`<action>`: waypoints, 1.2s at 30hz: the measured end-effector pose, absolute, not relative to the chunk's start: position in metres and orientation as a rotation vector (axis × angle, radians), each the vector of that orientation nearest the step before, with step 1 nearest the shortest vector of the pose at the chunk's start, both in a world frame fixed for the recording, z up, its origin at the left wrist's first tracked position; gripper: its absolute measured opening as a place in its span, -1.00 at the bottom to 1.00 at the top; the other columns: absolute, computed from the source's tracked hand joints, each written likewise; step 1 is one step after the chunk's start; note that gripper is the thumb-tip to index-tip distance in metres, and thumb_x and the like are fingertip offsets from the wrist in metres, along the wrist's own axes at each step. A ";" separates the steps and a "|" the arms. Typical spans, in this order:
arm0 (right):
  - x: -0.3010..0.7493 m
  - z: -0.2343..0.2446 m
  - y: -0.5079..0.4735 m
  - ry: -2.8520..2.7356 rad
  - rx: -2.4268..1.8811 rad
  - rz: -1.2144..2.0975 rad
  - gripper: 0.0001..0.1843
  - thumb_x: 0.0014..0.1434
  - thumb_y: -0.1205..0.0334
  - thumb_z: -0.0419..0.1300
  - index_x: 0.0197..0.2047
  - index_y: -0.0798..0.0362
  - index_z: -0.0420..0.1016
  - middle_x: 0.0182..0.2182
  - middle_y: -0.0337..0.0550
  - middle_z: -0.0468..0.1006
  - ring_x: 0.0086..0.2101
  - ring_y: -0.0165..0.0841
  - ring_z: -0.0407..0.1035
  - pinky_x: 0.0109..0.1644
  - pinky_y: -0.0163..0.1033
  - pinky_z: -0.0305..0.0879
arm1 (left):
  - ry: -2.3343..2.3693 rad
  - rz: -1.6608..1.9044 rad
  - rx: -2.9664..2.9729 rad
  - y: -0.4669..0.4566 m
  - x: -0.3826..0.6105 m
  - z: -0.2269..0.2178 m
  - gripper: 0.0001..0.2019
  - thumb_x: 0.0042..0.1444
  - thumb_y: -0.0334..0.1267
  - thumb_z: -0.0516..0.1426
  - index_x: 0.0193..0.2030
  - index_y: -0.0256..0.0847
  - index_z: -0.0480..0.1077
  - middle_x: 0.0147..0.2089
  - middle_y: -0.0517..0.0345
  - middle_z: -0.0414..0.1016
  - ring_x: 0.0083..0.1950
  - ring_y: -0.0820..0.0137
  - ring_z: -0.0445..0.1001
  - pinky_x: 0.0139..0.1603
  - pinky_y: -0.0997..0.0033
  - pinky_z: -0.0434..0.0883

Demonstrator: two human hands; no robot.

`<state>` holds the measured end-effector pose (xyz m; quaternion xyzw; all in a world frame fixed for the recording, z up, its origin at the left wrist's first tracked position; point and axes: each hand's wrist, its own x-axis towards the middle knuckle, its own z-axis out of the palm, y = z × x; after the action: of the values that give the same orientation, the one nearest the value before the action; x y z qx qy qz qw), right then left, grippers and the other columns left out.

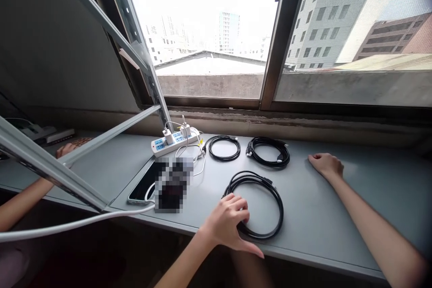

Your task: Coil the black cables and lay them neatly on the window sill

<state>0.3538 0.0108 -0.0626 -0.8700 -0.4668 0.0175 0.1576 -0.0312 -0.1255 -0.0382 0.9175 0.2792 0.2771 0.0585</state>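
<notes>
A large coiled black cable (281,207) lies near the table's front edge, its plug (267,181) at the upper right of the loop. Over the left side of this coil is my left hand (229,220); its fingers bend across the cable while the thumb stretches away toward the table edge. Whether the fingertips press on the cable is hidden. My right hand (326,164) rests loosely closed on the table to the right, apart from the cables. Behind the large coil lie a smaller black cable coil (224,158) and a thicker black cable coil (270,162) with pale-tipped plugs.
A white power strip (175,141) with chargers and white cords stands at the back left. Near it are a tablet-like device (143,184) and a blurred-out patch. A metal shelf frame (135,121) rises at left, with another person's hand (65,149) beyond it. A window backs the table.
</notes>
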 end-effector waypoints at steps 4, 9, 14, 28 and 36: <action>0.353 -0.063 0.011 -1.311 -2.480 0.055 -0.71 0.03 0.03 0.10 -0.36 0.01 0.57 -0.35 0.05 0.49 -0.28 -0.04 0.37 -0.39 -0.18 0.16 | 0.816 0.885 2.861 -0.125 -0.030 -0.043 -0.51 -0.19 0.20 0.19 -0.62 -0.22 0.18 -0.59 0.27 0.18 -0.50 0.50 0.17 -0.42 0.41 0.17; 0.353 -0.063 0.009 -1.309 -2.470 0.053 -0.71 0.05 0.03 0.09 -0.36 -0.01 0.56 -0.35 0.00 0.49 -0.29 -0.06 0.36 -0.40 -0.19 0.14 | 0.850 0.916 2.893 -0.127 -0.028 -0.044 -0.66 -0.03 -0.05 0.11 -0.65 -0.21 0.17 -0.62 0.25 0.18 -0.52 0.49 0.18 -0.44 0.43 0.17; 0.352 -0.061 0.006 -1.324 -2.452 0.055 -0.71 0.08 0.03 0.08 -0.40 0.00 0.54 -0.34 -0.02 0.49 -0.30 -0.09 0.35 -0.40 -0.20 0.13 | 0.857 0.852 2.959 -0.129 -0.026 -0.044 -0.66 -0.04 -0.13 0.09 -0.71 -0.20 0.12 -0.68 0.25 0.14 -0.57 0.50 0.16 -0.49 0.42 0.16; 0.349 -0.055 -0.001 -1.327 -2.393 0.148 -0.69 0.09 0.00 0.03 -0.55 -0.05 0.40 -0.40 -0.11 0.49 -0.31 -0.08 0.33 -0.45 -0.20 0.11 | 0.966 0.825 2.818 -0.129 -0.022 -0.042 -0.72 0.16 -0.11 0.00 -0.50 -0.21 0.24 -0.59 0.26 0.36 -0.59 0.49 0.30 -0.54 0.42 0.13; 0.286 0.008 -0.025 -1.244 -1.760 0.227 -0.59 0.07 -0.07 0.05 -0.66 0.01 0.28 -0.71 -0.22 0.26 -0.62 -0.34 0.20 -0.50 -0.26 0.11 | 1.103 1.192 1.667 -0.102 -0.014 0.050 -0.61 0.25 0.01 -0.19 -0.18 -0.25 0.25 -0.74 0.39 0.11 -0.71 0.50 0.19 -0.60 0.51 0.19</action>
<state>0.2862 -0.0248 0.0079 -0.7177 -0.5071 0.0924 0.4682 -0.0138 -0.1023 0.0502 0.6576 0.4352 0.4703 0.3962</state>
